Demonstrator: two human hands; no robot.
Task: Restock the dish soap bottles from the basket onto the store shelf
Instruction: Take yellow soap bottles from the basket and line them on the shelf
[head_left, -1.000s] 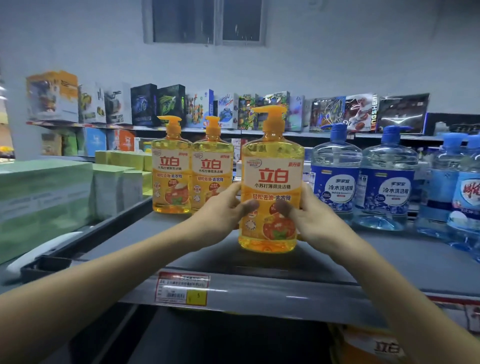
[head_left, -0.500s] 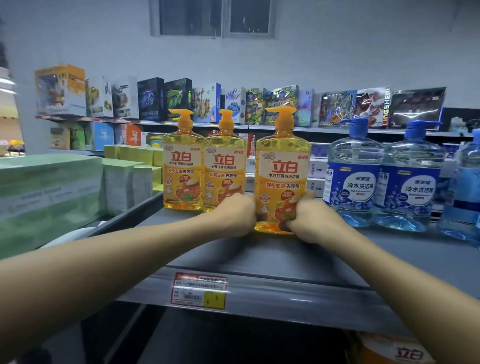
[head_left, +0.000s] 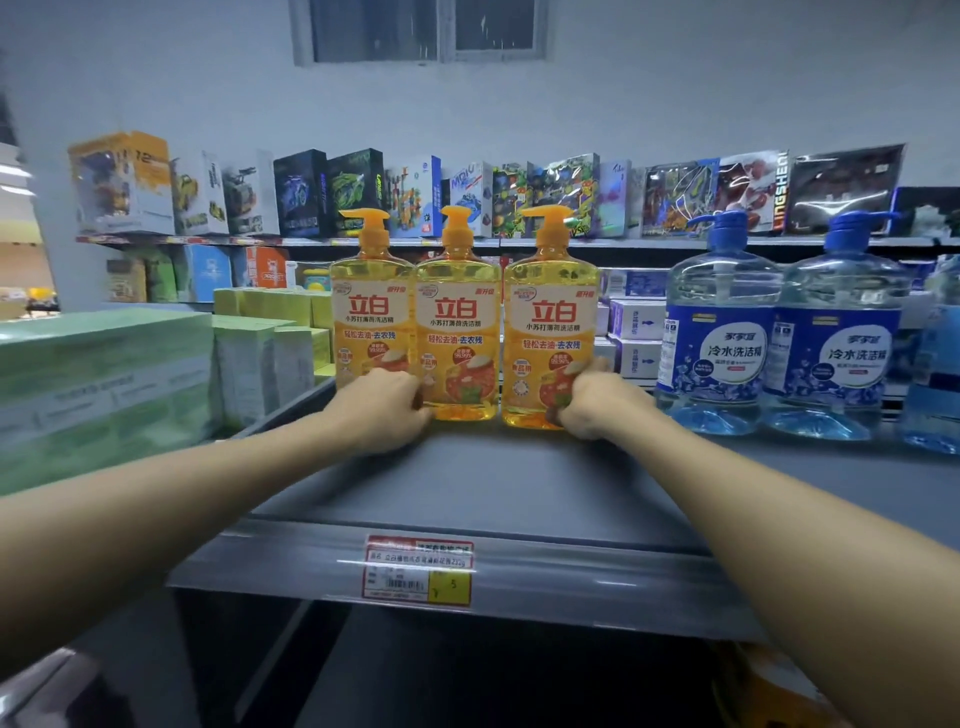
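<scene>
From the head view, three yellow dish soap bottles stood upright in a close row on the grey shelf (head_left: 493, 478). The right hand (head_left: 597, 402) gripped the right yellow bottle (head_left: 550, 322) at its lower corner. The left hand (head_left: 384, 408) lay curled against the bases of the left yellow bottle (head_left: 363, 317) and the middle yellow bottle (head_left: 457, 322); I could not tell whether it held either. Blue bottles (head_left: 722, 338) stood to the right, apart.

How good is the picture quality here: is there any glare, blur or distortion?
In the head view the light is dim and bluish; white glare streaks cross the shelf rail and the price tag; wide-angle distortion stretches the forearms toward the corners; labels on the yellow bottles read sharp; the lower corners are blurred.
</scene>
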